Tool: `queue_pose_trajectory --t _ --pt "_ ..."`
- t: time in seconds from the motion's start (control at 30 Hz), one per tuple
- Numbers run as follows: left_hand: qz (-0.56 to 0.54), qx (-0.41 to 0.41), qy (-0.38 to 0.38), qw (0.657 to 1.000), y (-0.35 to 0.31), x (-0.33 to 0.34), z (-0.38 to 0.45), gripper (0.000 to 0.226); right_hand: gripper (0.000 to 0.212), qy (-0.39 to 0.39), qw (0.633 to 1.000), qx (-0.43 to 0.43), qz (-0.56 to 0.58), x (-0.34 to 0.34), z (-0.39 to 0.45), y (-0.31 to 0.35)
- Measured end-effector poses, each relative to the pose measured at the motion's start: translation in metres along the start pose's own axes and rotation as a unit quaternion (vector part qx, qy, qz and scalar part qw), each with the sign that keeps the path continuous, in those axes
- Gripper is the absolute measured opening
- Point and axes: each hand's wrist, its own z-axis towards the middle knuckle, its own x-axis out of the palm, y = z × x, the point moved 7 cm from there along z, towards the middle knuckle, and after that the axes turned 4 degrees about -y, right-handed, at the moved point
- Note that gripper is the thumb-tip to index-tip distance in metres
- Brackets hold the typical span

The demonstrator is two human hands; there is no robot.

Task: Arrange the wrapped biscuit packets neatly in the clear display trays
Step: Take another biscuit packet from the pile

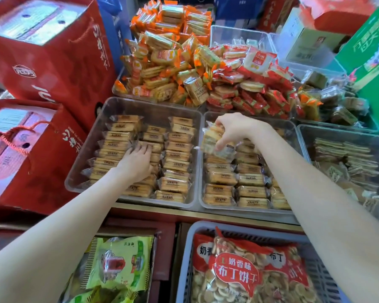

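Glossy red gift bags [46,62] and heaped orange-wrapped packets [171,53] crowd the shop counter behind two clear plastic trays [109,110] of crinkly tan biscuit packets [175,147] in rows. The left hand [136,162] presses spread fingers on the left tray's packets; the right hand [232,132] pinches several packets above the right tray [291,130].

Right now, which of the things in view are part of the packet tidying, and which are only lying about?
In the job:
- left clear plastic tray, left hand pressing on its rows
- right clear plastic tray
- stack of wrapped tan biscuit packets gripped by right hand

Lying about:
- red gift bags
- orange packet heap
- grey basket of red biscuit bags
- green snack packet
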Motion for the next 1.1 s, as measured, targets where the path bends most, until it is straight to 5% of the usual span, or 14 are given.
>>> queue_pose_trajectory --t 0.13,0.27,0.47,0.67,0.9,1.1 --pt "-0.006 0.018 0.007 1.000 0.006 -0.001 -0.001 0.061 0.075 -0.155 0.978 -0.072 0.122 -0.019 0.025 0.073" --pt "-0.038 0.020 0.016 0.999 0.011 0.004 -0.001 0.053 0.079 -0.206 0.959 -0.114 0.159 0.023 0.060 0.141" --pt "-0.034 0.051 -0.036 0.997 0.012 0.003 -0.001 0.059 0.071 -0.139 0.983 -0.087 -0.077 0.077 0.086 0.151" --pt "-0.040 0.067 -0.034 0.996 0.015 0.003 -0.004 0.057 0.063 -0.009 0.995 -0.094 0.021 0.099 0.091 0.148" --pt "-0.024 0.058 0.013 0.998 0.018 -0.010 -0.011 0.057 0.054 0.004 0.990 -0.083 0.111 0.100 0.084 0.148" --pt "-0.036 0.027 -0.042 0.998 0.006 -0.027 -0.019 0.052 0.039 -0.198 0.945 -0.075 0.248 0.042 0.039 0.077"
